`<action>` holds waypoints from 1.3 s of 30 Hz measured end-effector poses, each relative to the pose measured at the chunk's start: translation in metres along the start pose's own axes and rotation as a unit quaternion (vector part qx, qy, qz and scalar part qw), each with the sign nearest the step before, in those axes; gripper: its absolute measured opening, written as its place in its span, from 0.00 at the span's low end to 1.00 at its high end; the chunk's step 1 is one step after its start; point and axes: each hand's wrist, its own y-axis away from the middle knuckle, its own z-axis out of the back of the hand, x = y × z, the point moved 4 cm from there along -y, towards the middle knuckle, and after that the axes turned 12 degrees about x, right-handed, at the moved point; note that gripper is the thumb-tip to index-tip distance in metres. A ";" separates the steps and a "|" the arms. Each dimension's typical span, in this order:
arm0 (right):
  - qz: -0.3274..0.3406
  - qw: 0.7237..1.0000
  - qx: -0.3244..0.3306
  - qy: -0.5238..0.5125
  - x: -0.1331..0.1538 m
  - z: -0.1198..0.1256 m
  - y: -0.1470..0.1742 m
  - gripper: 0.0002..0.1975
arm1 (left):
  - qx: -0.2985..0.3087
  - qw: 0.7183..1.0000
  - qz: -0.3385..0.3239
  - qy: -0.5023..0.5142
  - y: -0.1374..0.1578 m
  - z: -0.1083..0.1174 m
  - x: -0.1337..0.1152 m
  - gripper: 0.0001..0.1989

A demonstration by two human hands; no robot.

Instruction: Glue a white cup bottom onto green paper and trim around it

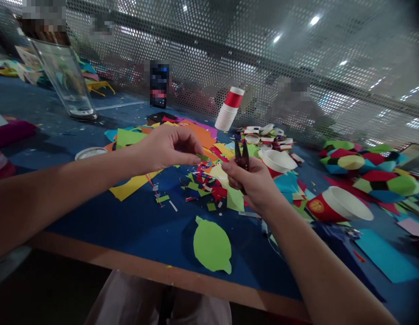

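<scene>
My left hand [175, 146] is raised over the paper pile, thumb and fingers pinched on a small green paper scrap [203, 157]. My right hand [252, 180] is wrapped round a pair of scissors [242, 155]. Their dark blades point up and stand slightly apart, and the handles are hidden in my palm. Below the hands, near the table's front edge, lies a green paper cutout [212, 245], rounded with a small tab at two ends. Several cut scraps [196, 186] in green, red and white are scattered beneath my hands.
Stacked paper cups [230, 108] stand at the back, and a phone [158, 85] leans against the perforated metal screen. A tall glass [65, 76] is at the left. Red-and-white cups [331, 205], a blue paper sheet [387, 255] and colourful paper shapes [382, 180] lie at the right.
</scene>
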 end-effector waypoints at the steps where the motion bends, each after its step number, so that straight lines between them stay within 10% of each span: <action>1: 0.018 1.000 -0.023 0.002 0.002 0.000 0.000 0.17 | 0.008 1.000 0.005 -0.005 0.000 -0.002 0.000 0.07; 21: 0.031 0.976 -0.010 0.217 -0.002 -0.022 0.000 0.09 | 0.051 0.987 0.100 0.112 0.002 -0.025 0.014 0.11; 27: 0.067 0.971 -0.007 0.229 0.005 -0.029 0.003 0.07 | 0.032 0.999 0.028 0.004 0.004 -0.022 0.007 0.09; 39: 0.009 0.998 0.001 -0.066 0.000 -0.027 0.006 0.13 | -0.030 0.982 -0.109 -0.153 0.015 -0.022 -0.016 0.07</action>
